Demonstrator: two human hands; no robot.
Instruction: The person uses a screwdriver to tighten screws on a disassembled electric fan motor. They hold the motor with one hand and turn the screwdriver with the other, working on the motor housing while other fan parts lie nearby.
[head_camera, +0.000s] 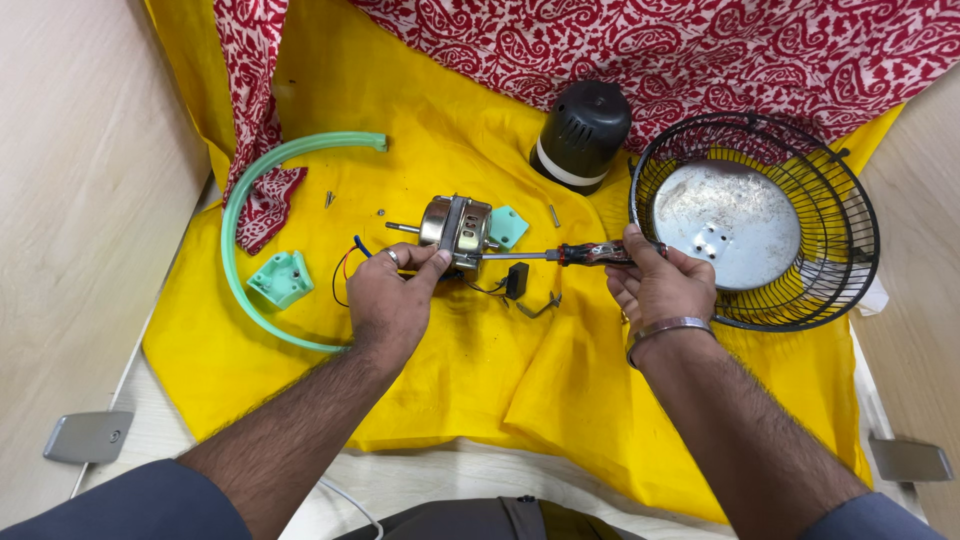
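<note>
A small metal fan motor (455, 224) with a shaft sticking out to the left lies on the yellow cloth (440, 130). My left hand (392, 295) grips its near side with thumb and fingers. My right hand (660, 285) holds a screwdriver (560, 256) with a dark red and black handle, lying level, its tip at the motor's right side. A green plastic piece (508, 226) sits just behind the motor. Coloured wires (345, 270) and a small black part (517, 280) trail from the motor.
A black wire fan guard (855, 220) with a silver disc inside lies at the right. A black motor cover (582, 130) stands behind. A green curved ring strip (235, 215) and green bracket (282, 278) lie left. Loose screws (329, 198) dot the cloth. A red patterned fabric (700, 50) drapes behind.
</note>
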